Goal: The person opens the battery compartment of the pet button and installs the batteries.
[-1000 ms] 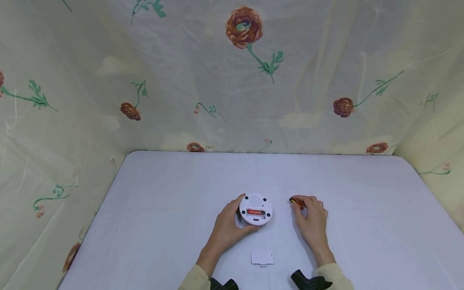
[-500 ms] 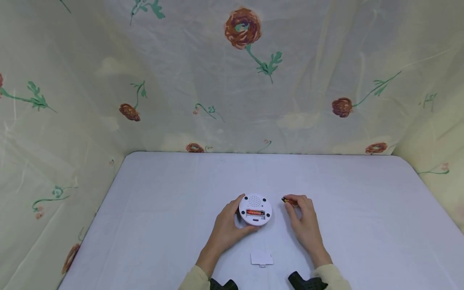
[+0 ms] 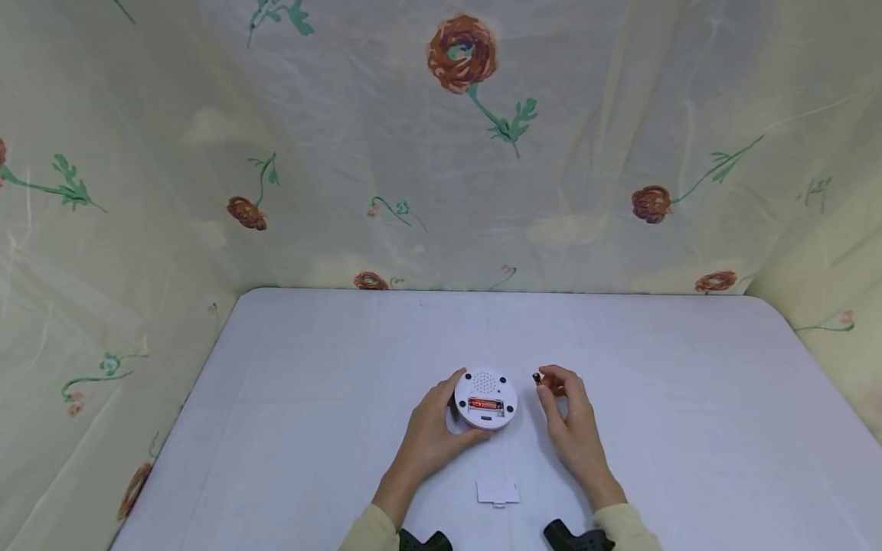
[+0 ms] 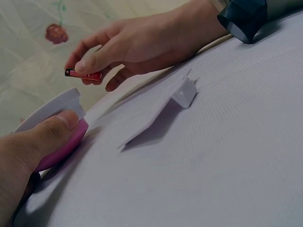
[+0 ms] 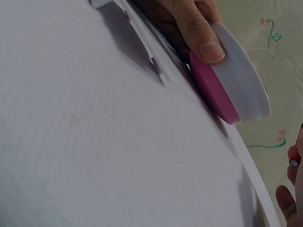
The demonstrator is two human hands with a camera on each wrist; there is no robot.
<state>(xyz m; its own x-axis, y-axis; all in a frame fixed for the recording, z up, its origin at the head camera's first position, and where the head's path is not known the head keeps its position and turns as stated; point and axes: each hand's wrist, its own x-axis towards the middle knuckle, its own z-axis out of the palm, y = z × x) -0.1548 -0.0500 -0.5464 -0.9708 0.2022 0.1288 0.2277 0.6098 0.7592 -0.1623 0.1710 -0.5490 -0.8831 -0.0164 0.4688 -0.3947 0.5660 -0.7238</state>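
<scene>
White tablecloth (image 3: pixel 331 383) is lying beneath the left hand (image 3: pixel 430 434), gripping a round battery-powered device (image 3: pixel 485 387), and the right hand (image 3: pixel 575 430), pinching a battery (image 4: pixel 80 74). Matching polarity is probably mattering most.

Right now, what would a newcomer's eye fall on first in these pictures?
Probably the round white device near the middle of the table, gripped by the left hand, with one red battery in its open compartment. Next, the second red battery pinched in the right hand, to the device's right. Then the large brown flower high on the cloth backdrop.
</scene>
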